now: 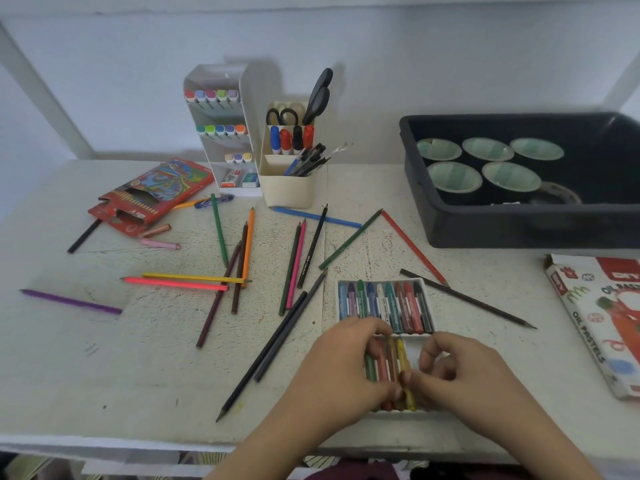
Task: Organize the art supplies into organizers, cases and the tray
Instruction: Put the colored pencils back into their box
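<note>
I stand beside the worktop (104, 358) and I would say the tidying is perhaps half done. The marker organizer (221, 133) at the back already holds its markers in rows, with erasers at the bottom. The cream pen holder (291, 188) next to it carries scissors, thick markers and pens, and the black tray (519, 226) on the right has 5 round cups inside. The step going on now is the oil pastels. The white pastel insert (384, 282) lies near the front edge; its upper row looks full, but the lower row has bare space on its right side. The left hand (346, 362) is curled over the lower row and seems to hold those pastels together. The right hand (460, 368) pinches the yellow pastel (403, 355) with thumb and finger, and this pastel lies at the end of the row. What is left is much. 3 loose pastels (161, 244) lie far to the left near the red pencil box (152, 195) (this box is open and I cannot tell if anything is inside). Many coloured pencils (298, 265) are spread all over the middle, some crossing each other. The pastel carton (595, 323) waits at the right edge, well apart from the insert, so the insert must yet go into it.
</note>
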